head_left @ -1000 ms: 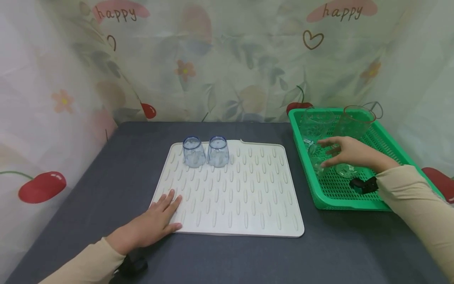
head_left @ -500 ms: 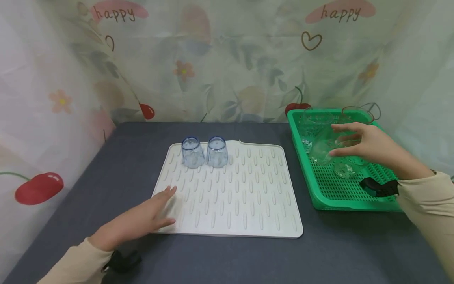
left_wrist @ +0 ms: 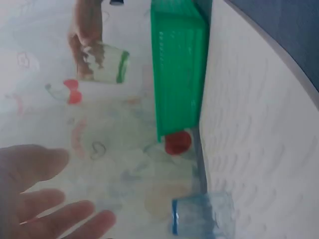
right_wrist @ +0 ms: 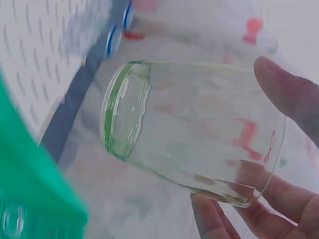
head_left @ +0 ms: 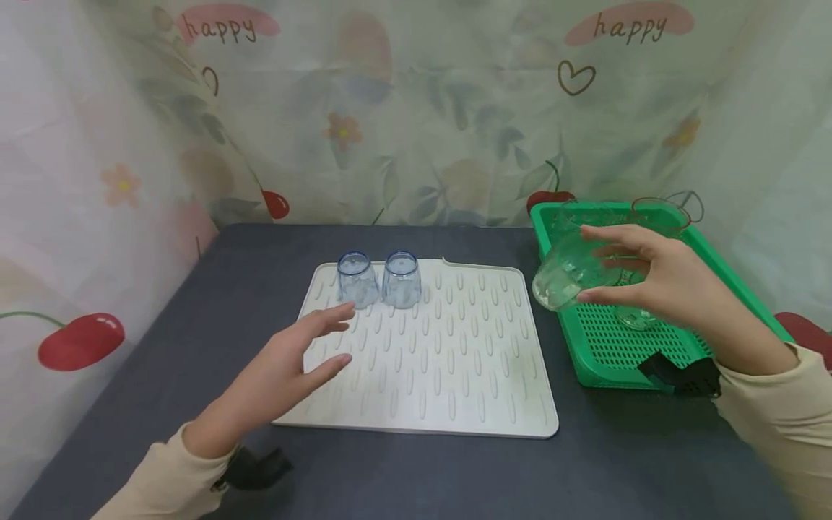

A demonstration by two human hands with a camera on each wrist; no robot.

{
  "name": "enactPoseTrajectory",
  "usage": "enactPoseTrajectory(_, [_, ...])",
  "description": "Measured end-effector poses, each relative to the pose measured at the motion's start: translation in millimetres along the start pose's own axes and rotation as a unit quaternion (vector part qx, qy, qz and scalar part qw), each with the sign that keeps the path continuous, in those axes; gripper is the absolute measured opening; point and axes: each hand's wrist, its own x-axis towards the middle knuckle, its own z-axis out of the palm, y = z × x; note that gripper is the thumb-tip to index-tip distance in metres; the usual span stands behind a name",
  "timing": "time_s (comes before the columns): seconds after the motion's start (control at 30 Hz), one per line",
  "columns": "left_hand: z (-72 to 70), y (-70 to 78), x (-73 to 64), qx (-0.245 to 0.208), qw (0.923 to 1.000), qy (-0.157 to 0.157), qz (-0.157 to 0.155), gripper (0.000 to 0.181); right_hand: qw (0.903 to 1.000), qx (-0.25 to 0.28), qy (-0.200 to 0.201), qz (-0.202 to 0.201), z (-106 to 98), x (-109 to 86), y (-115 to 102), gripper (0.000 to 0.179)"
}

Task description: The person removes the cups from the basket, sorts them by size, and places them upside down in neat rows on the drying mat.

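My right hand [head_left: 679, 285] grips a clear drinking glass [head_left: 560, 280] near its rim, thumb on one side and fingers on the other. The glass tilts over the basket's left edge with its thick base [right_wrist: 127, 112] pointing left and down. In the right wrist view its walls are see-through with a faint green tint. My left hand [head_left: 282, 372] hovers over the left part of a white ridged mat [head_left: 448, 375], fingers apart and holding nothing. Two bluish glasses [head_left: 401, 280] stand upside down side by side at the mat's back left.
A green plastic basket [head_left: 588, 372] stands right of the mat with more clear glassware inside, including a red-rimmed mug [head_left: 661, 209] at the back. A patterned curtain [head_left: 429, 130] closes off the back and sides of the dark table [head_left: 416, 477].
My right hand has taken a clear glass, raised it from the basket and moved it left to the edge. My left hand has lifted off the mat.
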Motion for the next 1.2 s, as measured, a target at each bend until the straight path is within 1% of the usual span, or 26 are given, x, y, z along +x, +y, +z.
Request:
enactPoseTrajectory(0.07, [4.8,6.6,2.4,-0.02,0.9986,0.037,0.032,0.061,0.9993,0.014,-0.002,-0.034,11.3,-3.5,-10.2,0.078])
enactPoseTrajectory(0.13, [9.2,13.9,5.3,-0.042,0.9951,0.069,0.057,0.06,0.9967,0.024,-0.004,-0.077,23.0,-6.8,-19.3,0.078])
enactPoseTrajectory(0.2, [13.2,22.6,8.6,-0.071,0.9907,0.089,0.073,0.057,0.9931,0.034,-0.005,-0.112,34.5,-9.5,-28.4,0.077])
enactPoseTrajectory(0.3, [20.9,35.3,14.5,-0.111,0.9844,0.099,0.093,0.054,0.9882,0.043,-0.008,-0.146,50.3,-13.5,-39.5,0.076])
enactPoseTrajectory(0.4, [31.1,45.6,19.4,-0.137,0.9814,0.086,0.103,0.053,0.9851,0.051,-0.017,-0.163,64.4,-16.3,-48.8,0.075])
enactPoseTrajectory(0.53, [46.6,54.3,22.5,-0.141,0.9852,0.046,0.085,0.058,0.9792,0.067,-0.042,-0.187,80.5,-18.3,-56.6,0.074])
enactPoseTrajectory(0.63, [57.1,57.8,23.3,-0.138,0.9866,0.03,0.081,0.061,0.9772,0.071,-0.061,-0.19,90.2,-19.7,-60.0,0.074])
enactPoseTrajectory(0.8, [69.7,60.3,24.9,-0.142,0.9857,0.022,0.087,0.063,0.9777,0.057,-0.082,-0.185,102.4,-21.3,-62.2,0.075])
enactPoseTrajectory(0.9, [75.3,60.2,26.0,-0.154,0.9845,0.018,0.082,0.066,0.9774,0.053,-0.091,-0.183,108.3,-21.6,-62.2,0.075])
enactPoseTrajectory(1.03, [80.1,59.4,26.9,-0.169,0.9832,0.014,0.067,0.071,0.9776,0.048,-0.102,-0.178,113.1,-21.8,-63.4,0.076])
enactPoseTrajectory(1.13, [81.6,58.6,27.3,-0.168,0.9839,0.011,0.058,0.074,0.9789,0.042,-0.11,-0.168,114.6,-21.8,-65.0,0.077])
enactPoseTrajectory(1.2, [81.8,57.9,27.9,-0.163,0.9847,0.014,0.059,0.074,0.9798,0.036,-0.115,-0.16,115.1,-22.0,-65.8,0.078])
